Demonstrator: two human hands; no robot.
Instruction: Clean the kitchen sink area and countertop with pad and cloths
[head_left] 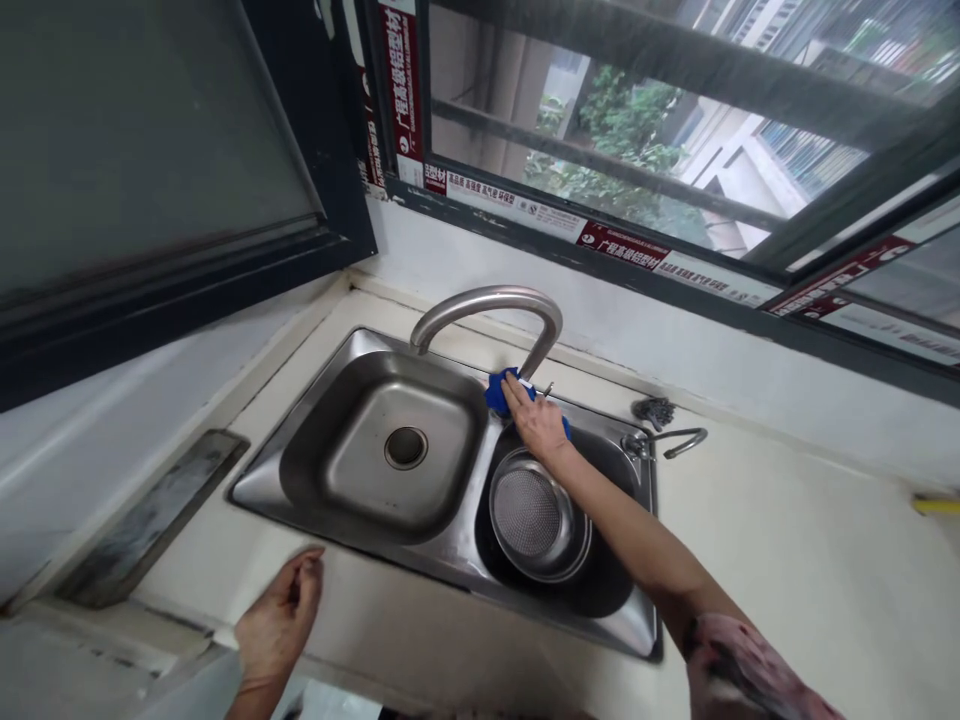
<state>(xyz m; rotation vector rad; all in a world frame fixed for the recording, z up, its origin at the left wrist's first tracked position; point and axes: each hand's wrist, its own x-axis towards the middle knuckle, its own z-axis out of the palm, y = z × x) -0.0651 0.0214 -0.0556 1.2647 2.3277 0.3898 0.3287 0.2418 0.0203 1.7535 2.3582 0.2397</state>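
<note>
My right hand (538, 420) presses a bunched blue cloth (496, 392) against the back rim of the steel sink, right by the base of the curved faucet (487, 300). Part of the cloth shows under the fingers, and a bit more sticks out beside the wrist. Below that arm, a round steel colander (529, 515) sits in the right basin (600, 600). The left basin (375, 470) has a drain in its floor. My left hand (279, 615) hovers near the counter's front edge, fingers curled in, with nothing visible in it.
A dark scouring pad (652, 411) lies behind a small bent tap (679, 438) at the sink's right corner. A grey recessed strip (154, 520) runs along the left counter. The dark-framed window pane (187, 270) swings inward at upper left. Something yellow (937, 507) is at far right.
</note>
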